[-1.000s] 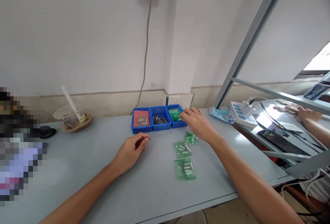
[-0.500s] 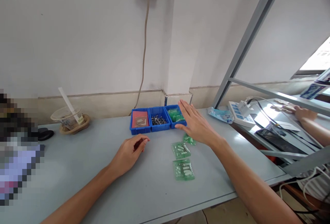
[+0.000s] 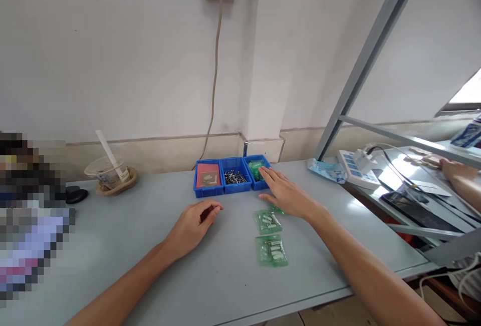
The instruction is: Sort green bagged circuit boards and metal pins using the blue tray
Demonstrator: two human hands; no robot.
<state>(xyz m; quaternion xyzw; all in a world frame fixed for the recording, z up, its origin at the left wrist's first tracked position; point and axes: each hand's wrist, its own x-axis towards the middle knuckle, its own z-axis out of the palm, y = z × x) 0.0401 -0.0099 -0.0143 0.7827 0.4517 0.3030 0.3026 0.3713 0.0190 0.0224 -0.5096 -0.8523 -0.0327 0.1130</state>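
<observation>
Covering most of the small green see-through plastic bag of pale parts [image 3: 277, 210], my right grip [image 3: 287, 193] is lying spread, fingers straight and apart, pinching nothing. I cannot tell whether the palm is touching the film or only hanging low over it. That bag is lying on the pale grey desk [image 3: 150, 251], just in front of the blue plastic bin holding more green bags [image 3: 256, 170], where my fingertips are reaching almost to the rim.

I am judging the film to be thin and slick. A flat hand is likely to push it along, so a clean hold is calling for thumb and forefinger closing on a free edge, with the knuckles staying clear of the bin wall.

Two more filled green bags [image 3: 267, 221] [image 3: 272, 251] are lying nearer to me, close enough to get nudged. My left grip [image 3: 195, 221] is resting on the desk, loosely curled with fingertips near the thumb; whether anything is inside it I cannot tell.

Beside the first bin are sitting a blue bin of dark metal screws [image 3: 235, 177] and a blue bin with a red card [image 3: 207, 176].
</observation>
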